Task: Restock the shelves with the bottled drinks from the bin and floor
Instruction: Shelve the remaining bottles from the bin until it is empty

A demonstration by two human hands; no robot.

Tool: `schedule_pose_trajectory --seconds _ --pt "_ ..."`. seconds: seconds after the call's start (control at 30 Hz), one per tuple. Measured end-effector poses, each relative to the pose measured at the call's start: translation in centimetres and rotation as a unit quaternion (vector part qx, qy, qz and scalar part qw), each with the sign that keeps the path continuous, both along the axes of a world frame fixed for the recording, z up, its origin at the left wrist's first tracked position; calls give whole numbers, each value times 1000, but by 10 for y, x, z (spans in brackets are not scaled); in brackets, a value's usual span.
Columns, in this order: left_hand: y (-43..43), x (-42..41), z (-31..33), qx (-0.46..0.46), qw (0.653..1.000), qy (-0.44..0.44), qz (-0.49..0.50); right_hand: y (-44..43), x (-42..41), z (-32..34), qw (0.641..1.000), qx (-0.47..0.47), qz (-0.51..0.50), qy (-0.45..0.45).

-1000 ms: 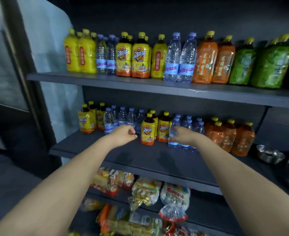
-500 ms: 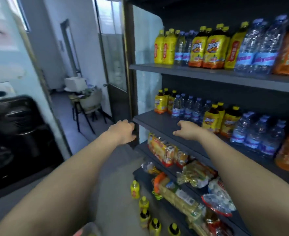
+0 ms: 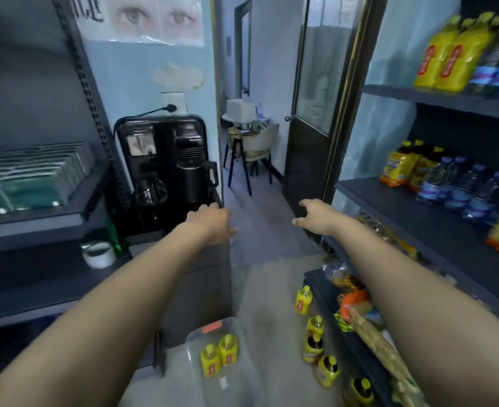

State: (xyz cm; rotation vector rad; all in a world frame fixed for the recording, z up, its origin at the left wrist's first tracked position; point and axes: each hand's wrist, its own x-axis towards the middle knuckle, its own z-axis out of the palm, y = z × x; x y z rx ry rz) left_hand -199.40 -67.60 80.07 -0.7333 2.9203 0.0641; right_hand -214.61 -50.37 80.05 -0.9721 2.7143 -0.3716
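Down at my feet now: I've swung away from the middle shelf (image 3: pixel 412 210), where both hands were a second ago, and my view has dropped to the waiting stock. My left hand (image 3: pixel 213 223) and right hand (image 3: pixel 315 217) hang out over the aisle, both empty, fingers loose, nothing gripped. Two yellow bottles (image 3: pixel 219 354) stand in the clear bin (image 3: pixel 193 339) just below my left arm, and a row of floor bottles (image 3: pixel 313 348) lines the base of the shelving on my right. Last placement looks finished, I'd say; next comes a reach down for more.
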Motion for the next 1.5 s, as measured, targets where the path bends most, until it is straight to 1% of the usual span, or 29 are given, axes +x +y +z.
schedule_pose_trajectory --seconds 0.1,0.27,0.43,0.57,0.67,0.93,1.17,1.3,1.5 --pt "-32 32 -20 19 999 -2 44 -46 23 -25 999 13 41 1" --pt "-71 69 -60 47 994 -37 90 -101 59 -68 991 89 95 11" --pt "-96 78 -100 74 989 -39 120 -139 69 -105 985 106 134 -19" --pt "-104 67 -142 95 984 -49 141 -164 56 -152 980 110 160 -45" --pt "-107 53 -181 110 979 -66 160 -179 41 -193 977 118 168 -61" --pt "-105 9 -281 173 955 -94 221 -201 -5 -301 953 175 226 -99" --pt "-110 -13 -378 233 931 -108 258 -215 -16 -403 933 219 261 -119" --pt "-123 -13 -436 246 926 -123 261 -223 -21 -464 939 210 251 -110" --pt "-146 -12 -549 263 919 -146 255 -234 -28 -575 934 244 234 -113"
